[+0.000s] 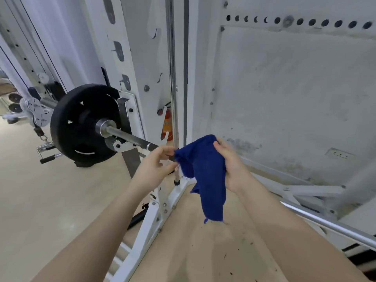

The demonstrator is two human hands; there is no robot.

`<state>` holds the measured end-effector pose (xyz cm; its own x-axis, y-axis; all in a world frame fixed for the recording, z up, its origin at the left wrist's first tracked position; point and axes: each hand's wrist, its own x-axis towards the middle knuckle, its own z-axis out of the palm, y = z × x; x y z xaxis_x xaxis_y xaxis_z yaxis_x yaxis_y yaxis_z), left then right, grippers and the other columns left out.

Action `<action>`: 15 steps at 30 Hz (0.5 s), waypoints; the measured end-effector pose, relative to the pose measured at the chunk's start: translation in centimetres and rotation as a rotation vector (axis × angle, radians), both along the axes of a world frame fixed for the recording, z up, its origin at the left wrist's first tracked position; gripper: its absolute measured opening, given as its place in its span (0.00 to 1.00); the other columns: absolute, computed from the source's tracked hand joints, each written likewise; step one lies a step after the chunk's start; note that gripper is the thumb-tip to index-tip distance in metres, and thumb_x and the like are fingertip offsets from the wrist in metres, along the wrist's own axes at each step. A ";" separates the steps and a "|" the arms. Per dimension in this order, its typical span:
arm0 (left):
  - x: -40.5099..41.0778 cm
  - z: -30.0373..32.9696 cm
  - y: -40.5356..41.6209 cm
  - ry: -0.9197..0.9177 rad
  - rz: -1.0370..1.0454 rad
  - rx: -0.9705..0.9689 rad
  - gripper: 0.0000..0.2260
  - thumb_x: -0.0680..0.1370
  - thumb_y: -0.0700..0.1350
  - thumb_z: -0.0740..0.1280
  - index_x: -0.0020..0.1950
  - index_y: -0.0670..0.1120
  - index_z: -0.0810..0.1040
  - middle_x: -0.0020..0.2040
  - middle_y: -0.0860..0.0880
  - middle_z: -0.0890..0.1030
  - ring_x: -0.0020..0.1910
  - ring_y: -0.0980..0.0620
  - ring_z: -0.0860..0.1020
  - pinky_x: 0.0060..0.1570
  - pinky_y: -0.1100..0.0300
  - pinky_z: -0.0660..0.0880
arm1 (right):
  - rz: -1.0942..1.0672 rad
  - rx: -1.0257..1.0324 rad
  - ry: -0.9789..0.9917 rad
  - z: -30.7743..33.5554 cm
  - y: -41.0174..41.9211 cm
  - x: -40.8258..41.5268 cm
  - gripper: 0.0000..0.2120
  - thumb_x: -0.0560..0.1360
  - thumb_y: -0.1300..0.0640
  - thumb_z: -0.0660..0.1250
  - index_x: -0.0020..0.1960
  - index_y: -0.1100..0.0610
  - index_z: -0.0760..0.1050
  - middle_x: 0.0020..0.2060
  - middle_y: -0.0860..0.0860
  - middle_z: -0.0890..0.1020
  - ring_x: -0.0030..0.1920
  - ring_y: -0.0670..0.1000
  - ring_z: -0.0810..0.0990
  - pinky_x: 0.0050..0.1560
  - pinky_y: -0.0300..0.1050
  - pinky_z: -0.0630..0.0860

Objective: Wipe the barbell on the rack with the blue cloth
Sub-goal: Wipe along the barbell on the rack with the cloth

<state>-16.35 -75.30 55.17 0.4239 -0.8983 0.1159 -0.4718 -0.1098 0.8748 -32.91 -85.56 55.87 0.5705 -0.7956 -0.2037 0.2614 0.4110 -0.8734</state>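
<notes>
Right grip [227, 165] is curled round the blue cloth [203, 171]; left grip [156, 165] pinches its near edge. Just beyond both, the barbell [130, 138] is seen running up-left toward the black plate [81, 123], nearer the left grip

Both hands are up at the barbell [132, 137] now: the right hand [232, 165] has the blue cloth [203, 171] bunched in its grip against the bar, a loose tail hanging below, and the left hand [154, 165] pinches the cloth's near edge just left of it. Further left along the bar sits a black weight plate [81, 123], hard against the white rack [142, 58], whose upright rises behind the bar and whose base runs across the tan floor [40, 190] beneath the hands.
</notes>
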 end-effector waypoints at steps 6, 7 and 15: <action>12.7 -1.6 -4.1 -0.497 -0.070 0.189 0.20 0.76 0.33 0.57 0.65 0.47 0.71 0.63 0.49 0.74 0.61 0.50 0.72 0.58 0.58 0.71 | -0.355 -0.172 0.168 1.0 -0.9 5.4 0.12 0.77 0.63 0.61 0.58 0.53 0.76 0.48 0.51 0.81 0.48 0.53 0.79 0.45 0.46 0.77; 14.4 -1.8 -5.0 -0.586 -0.105 0.212 0.21 0.76 0.33 0.57 0.66 0.47 0.71 0.65 0.48 0.73 0.63 0.48 0.71 0.61 0.55 0.71 | -0.452 -0.309 0.300 1.4 -1.0 6.6 0.14 0.77 0.64 0.60 0.59 0.53 0.75 0.49 0.49 0.80 0.49 0.52 0.78 0.45 0.44 0.76; 18.9 -3.8 -8.9 -0.968 -0.422 0.211 0.20 0.77 0.45 0.63 0.69 0.48 0.67 0.66 0.48 0.73 0.64 0.45 0.70 0.59 0.51 0.70 | 0.035 -1.022 1.068 -2.9 0.3 17.9 0.14 0.79 0.54 0.60 0.62 0.58 0.72 0.60 0.53 0.71 0.61 0.53 0.69 0.59 0.44 0.67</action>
